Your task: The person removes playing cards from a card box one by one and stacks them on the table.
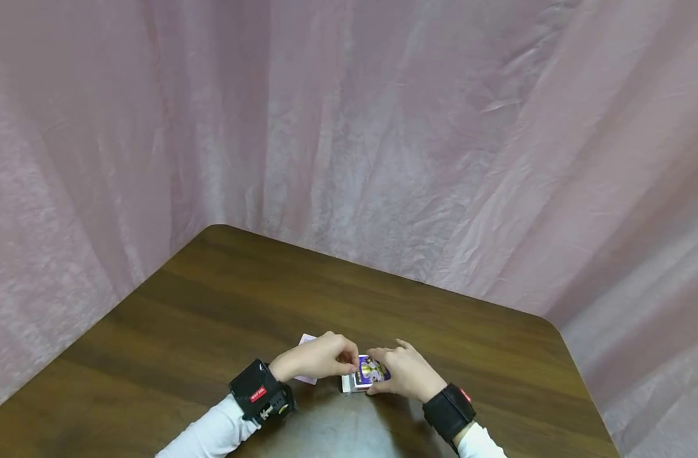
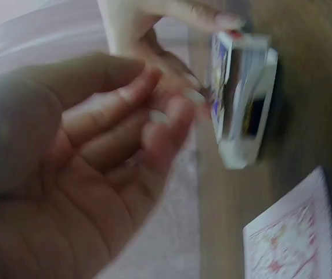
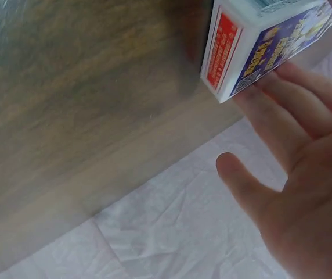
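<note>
Card box [image 1: 373, 369]: sits between both hands, low at the table [image 1: 257, 305], purple picture face up; resting flat or slightly lifted, cannot tell.
Open end [image 2: 248, 87]: faces left hand; shows pale and dark contents, too blurred to identify.
Right hand [image 1: 413, 374]: grips the box across its width, thumb on near side, fingers on far side; opened only to box width.
Left hand [image 1: 326, 357]: hovers just beside the open end, loosely curled, thumb close to fingertips; nothing visible in grasp, apart from box in left wrist view.
Loose card [image 2: 288, 244]: lies on the table, pink pattern up, partly hidden below left hand in head view.
Likely step: working at the box mouth; putting in or taking out, cannot tell.
Box bracing: hold sides firmly but without squeezing; might bow the walls and pinch the contents.
Mouth access: approach straight along the box, clear of the white flap [image 2: 240, 156]; risk of creasing it.
Fingertips: pinch thin contents by the edges, move slowly, avoid bending corners.
Card care: lift left wrist enough to avoid dragging it.
</note>
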The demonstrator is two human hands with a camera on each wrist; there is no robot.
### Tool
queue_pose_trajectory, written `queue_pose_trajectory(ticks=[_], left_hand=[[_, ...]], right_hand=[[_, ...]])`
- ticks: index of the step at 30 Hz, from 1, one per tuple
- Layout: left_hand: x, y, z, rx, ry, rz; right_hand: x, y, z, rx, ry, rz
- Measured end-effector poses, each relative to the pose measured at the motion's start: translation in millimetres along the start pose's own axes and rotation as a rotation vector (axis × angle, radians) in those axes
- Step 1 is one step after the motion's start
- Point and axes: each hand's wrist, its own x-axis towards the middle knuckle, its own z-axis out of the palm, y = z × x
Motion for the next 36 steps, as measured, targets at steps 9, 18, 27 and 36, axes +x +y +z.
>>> queue_pose_trajectory(ticks=[9, 18, 27, 36], left_hand=[[-6.0, -1.5, 22.2, -0.095, 0.111, -0.251], [-7.6, -8.3, 17.5, -0.523, 0.09, -0.383], [-6.4, 0.2, 9.6, -0.552, 0.112, -0.383], [-12.5, -7.3, -4.0, -0.635, 0.06, -0.393]], right_hand=[[-10.2, -12, 5, -0.011, 0.052, 0.06], [-20.4, -18, -14, 0.115, 0.161, 0.078], [-24.5, -25, -33, 0.085, 0.205, 0.074], [-22.5, -23, -33, 0.105, 0.194, 0.083]])
